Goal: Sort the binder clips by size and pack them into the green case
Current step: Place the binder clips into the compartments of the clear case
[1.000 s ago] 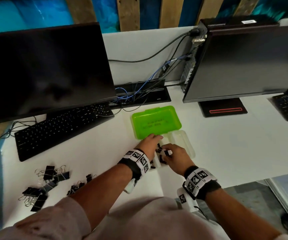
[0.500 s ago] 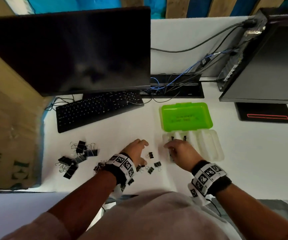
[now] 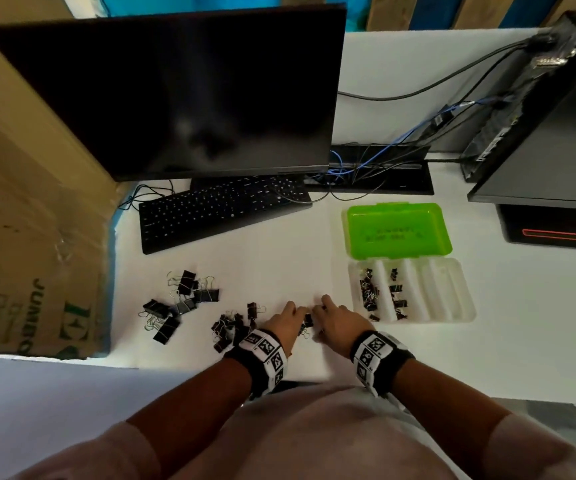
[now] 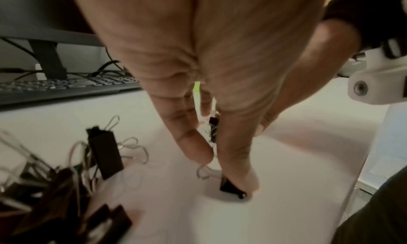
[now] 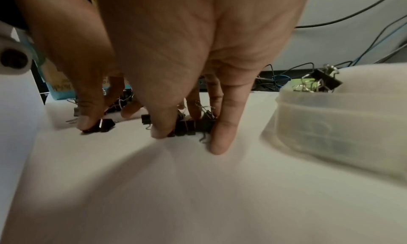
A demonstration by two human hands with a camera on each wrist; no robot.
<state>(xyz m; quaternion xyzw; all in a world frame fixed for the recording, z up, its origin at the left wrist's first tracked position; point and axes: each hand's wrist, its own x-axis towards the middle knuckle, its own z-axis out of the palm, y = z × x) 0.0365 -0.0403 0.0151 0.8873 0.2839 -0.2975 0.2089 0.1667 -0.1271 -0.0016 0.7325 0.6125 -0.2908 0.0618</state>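
The green case lies with its lid (image 3: 397, 230) flipped back and its clear divided tray (image 3: 452, 289) (image 5: 330, 122) in front. Small black clips (image 3: 369, 292) fill its two left compartments. Left of the tray, my left hand (image 3: 288, 322) and right hand (image 3: 335, 320) meet over a few loose small clips (image 3: 308, 321). In the left wrist view, my left thumb presses one small clip (image 4: 231, 187) onto the table, fingers straight. My right fingers (image 5: 220, 140) stand straight on the table around a cluster of small clips (image 5: 189, 126).
Medium clips (image 3: 231, 327) lie heaped just left of my left wrist, large clips (image 3: 175, 306) further left. A keyboard (image 3: 217, 209) and monitor (image 3: 175, 91) stand behind, a cardboard box (image 3: 30, 237) on the left, cables (image 3: 376, 164) and a second monitor (image 3: 556, 140) at the back right.
Both hands have left the tray. The left went first to the loose small clips, and the right has now joined it there.
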